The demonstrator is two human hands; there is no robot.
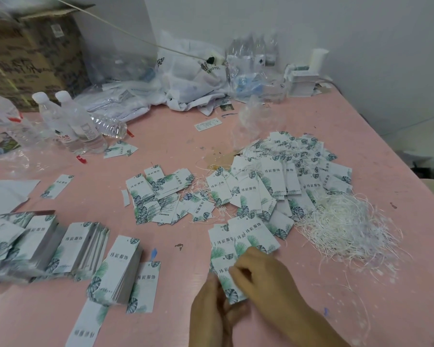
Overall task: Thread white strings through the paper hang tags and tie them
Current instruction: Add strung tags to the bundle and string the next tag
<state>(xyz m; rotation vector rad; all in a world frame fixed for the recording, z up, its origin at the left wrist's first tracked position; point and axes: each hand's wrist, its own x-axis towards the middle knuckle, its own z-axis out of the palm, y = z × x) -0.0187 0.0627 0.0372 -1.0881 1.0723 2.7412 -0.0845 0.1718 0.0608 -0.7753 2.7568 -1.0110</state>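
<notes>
My left hand [212, 311] and my right hand [263, 274] meet at the near edge of the pink table [176, 146], both closed on one white hang tag [227, 281] with green leaf print. A few more tags [246, 237] lie fanned just beyond it. A tangle of white strings [346, 224] lies to the right. Behind it spreads a heap of tags with strings in them [286, 179]. Loose tags [161, 196] lie in the middle, and stacked tags [45, 246] sit at the left. Whether a string is in my fingers is hidden.
Water bottles [70, 123] stand at the left, with one lying on its side. A cardboard box [30, 51] fills the far left corner. Plastic bags [191, 76] and small white boxes [303, 78] line the back wall. A cord [125, 33] crosses overhead.
</notes>
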